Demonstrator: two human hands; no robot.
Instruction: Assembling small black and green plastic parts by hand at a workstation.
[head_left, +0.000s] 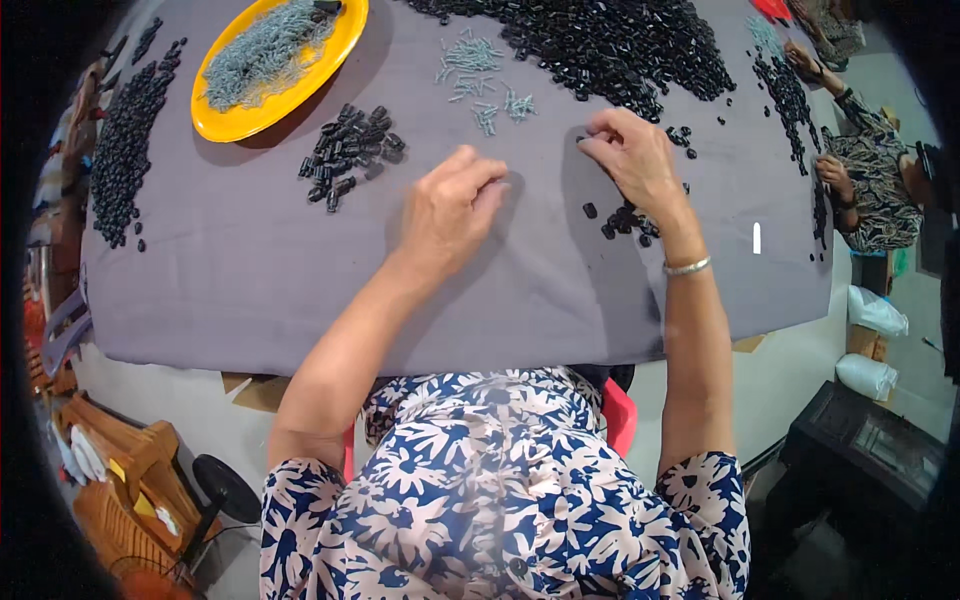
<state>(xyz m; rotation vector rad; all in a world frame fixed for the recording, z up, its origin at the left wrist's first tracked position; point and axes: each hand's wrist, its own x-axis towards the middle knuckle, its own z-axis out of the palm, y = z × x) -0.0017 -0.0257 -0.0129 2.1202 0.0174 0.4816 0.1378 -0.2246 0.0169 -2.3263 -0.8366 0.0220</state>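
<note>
My left hand (455, 205) hovers over the grey cloth with its fingers pinched together; what they hold, if anything, is hidden. My right hand (637, 160) pinches a small black plastic piece (581, 139) between thumb and forefinger. Beyond and between the hands lie small loose clusters of grey screws (470, 55). A few loose black pieces (625, 222) rest beside my right wrist. To the left of my left hand sits a small heap of black cylindrical parts (345, 155).
A yellow plate (215, 125) heaped with grey screws stands at the far left. A large pile of black pieces (620, 45) covers the far middle, with another (125, 150) along the left edge. At the right, another person's hands (835, 178) are near more black pieces.
</note>
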